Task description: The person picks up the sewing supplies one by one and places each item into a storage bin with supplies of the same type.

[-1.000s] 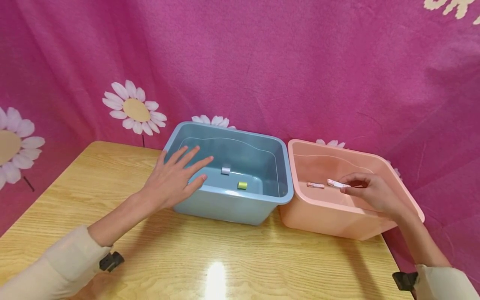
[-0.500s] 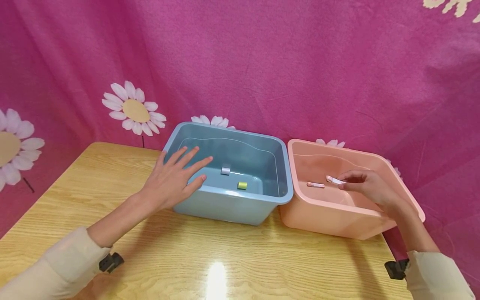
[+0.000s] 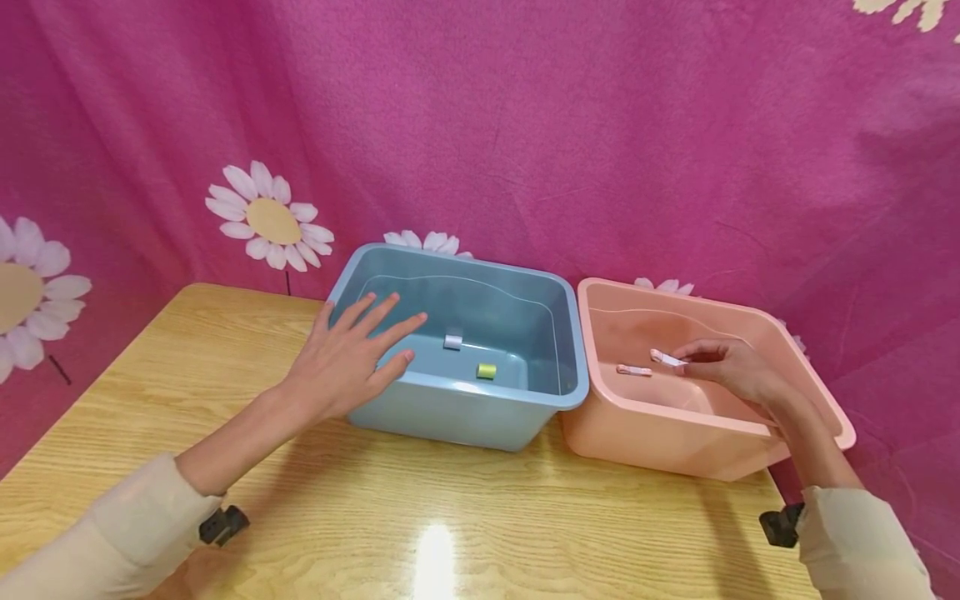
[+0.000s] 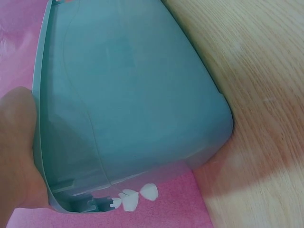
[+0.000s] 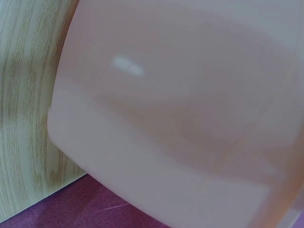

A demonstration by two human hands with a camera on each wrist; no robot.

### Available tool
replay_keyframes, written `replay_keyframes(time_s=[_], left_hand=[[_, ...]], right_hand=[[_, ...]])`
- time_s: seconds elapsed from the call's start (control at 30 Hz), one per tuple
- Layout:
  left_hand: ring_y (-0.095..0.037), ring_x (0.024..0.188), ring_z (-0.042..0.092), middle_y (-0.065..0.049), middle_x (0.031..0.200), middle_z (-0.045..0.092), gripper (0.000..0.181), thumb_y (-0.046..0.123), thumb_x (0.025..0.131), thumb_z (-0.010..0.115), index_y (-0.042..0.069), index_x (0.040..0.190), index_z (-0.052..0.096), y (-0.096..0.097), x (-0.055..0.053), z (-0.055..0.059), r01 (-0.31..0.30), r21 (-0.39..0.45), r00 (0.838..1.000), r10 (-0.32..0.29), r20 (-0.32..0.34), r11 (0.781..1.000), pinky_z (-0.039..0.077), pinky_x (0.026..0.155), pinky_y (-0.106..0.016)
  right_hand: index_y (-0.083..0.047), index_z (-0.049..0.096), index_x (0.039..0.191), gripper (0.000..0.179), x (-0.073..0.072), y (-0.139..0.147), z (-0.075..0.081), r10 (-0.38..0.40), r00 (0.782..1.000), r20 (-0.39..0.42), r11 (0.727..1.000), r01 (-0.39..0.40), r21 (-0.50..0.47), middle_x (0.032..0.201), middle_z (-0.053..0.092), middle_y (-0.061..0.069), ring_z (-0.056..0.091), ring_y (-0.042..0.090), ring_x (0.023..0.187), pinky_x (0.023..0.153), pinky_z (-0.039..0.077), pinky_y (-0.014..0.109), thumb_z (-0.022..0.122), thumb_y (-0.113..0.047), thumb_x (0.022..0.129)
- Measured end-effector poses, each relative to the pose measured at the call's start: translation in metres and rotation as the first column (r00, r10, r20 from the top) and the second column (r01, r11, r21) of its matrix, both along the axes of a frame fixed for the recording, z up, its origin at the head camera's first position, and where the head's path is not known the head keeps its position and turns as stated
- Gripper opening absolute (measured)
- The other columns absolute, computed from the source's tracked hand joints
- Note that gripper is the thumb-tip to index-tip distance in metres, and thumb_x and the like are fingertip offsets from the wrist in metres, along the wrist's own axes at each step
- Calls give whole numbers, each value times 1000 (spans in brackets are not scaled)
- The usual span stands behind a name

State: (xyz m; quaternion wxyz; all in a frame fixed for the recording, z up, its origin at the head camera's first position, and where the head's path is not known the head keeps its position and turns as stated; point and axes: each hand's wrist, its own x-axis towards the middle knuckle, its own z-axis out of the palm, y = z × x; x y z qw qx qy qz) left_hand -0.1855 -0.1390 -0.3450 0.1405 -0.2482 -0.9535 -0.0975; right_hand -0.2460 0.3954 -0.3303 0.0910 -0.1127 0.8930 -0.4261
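Observation:
My right hand point(image 3: 735, 369) reaches over the pink bin point(image 3: 667, 408) and pinches a small pink-and-white bundle point(image 3: 666, 358), like a skein of thread with a white band, between thumb and fingers. A similar bundle point(image 3: 633, 370) lies in that bin just to its left. At the left of the blue bin point(image 3: 450, 412), my left hand point(image 3: 345, 358) is spread flat with straight fingers over the front left rim; the left wrist view has this hand point(image 4: 19, 152) right at the rim. Inside the blue bin lie a pale lilac spool point(image 3: 452, 342) and a yellow-green spool point(image 3: 486, 371).
Both bins stand side by side on a wooden table point(image 3: 420, 492), the pink one near its right edge. A magenta curtain point(image 3: 487, 142) with daisies hangs right behind them. In the right wrist view, the pink bin's outer wall point(image 5: 156, 104) fills most of the picture.
My right hand has shifted slightly left and up within the pink bin, carrying the pinched bundle. The right sleeve has moved left too. My left hand stays in place.

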Motion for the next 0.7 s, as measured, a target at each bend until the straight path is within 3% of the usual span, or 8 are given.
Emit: replay_keyframes(time_s=[0.27,0.7], left_hand=[[-39,144,27,-12,159,33,54,51,103,41,32,153,42,0,0,0,-7,-3,1000,7,5,1000,16,109,-71],[-39,144,27,-12,159,32,54,51,103,41,32,153,41,1,1,2,-12,-10,1000,12,17,1000,15,110,-71]], right_hand=[[1,72,109,18,-1,0,-2,10,1000,-21,1000,-10,-18,94,72,-5,63,3,85,75,53,20,71,-4,91],[2,72,110,20,-1,-1,-4,14,1000,-22,1000,-14,-22,95,74,-2,64,4,85,75,53,20,72,-3,91]])
